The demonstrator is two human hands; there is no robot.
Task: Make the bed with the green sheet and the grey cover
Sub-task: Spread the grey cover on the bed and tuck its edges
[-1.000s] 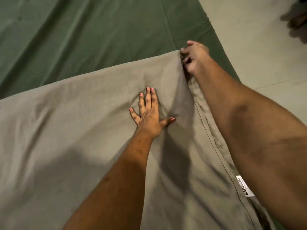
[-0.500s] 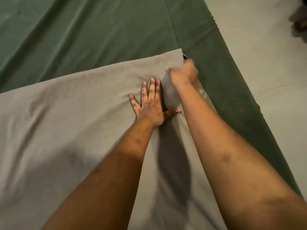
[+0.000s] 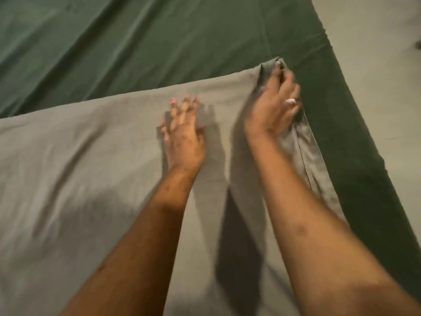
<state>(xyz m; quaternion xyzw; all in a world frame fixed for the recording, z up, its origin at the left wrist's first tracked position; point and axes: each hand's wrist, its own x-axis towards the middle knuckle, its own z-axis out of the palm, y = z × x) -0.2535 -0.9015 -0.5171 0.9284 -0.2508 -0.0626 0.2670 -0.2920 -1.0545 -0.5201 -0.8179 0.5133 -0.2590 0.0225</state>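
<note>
The grey cover [image 3: 68,179] fills the left and lower part of the view, lying on top of the green sheet [image 3: 159,42]. The sheet shows as a wide band beyond the cover's far edge and as a strip down its right side. Soft creases run across the cover's left half.

Near the middle, the left hand [image 3: 182,135] lies palm down on the cover, its fingers straight and slightly spread, gripping nothing. It is blurred, so I cannot tell how hard it presses.

Just to its right, a raised fold of grey cloth runs up to the right hand [image 3: 271,106]. This hand has its fingers curled round the cover's far right corner [image 3: 270,66], bunching the cloth, which stands up slightly above the sheet. A pale ring [image 3: 290,101] sits on one finger. Below the hand, the cover's right hem [image 3: 305,151] shows a dark seam line running along it.

At the far right, beyond the edge of the bed, lies a pale floor [image 3: 376,42].
</note>
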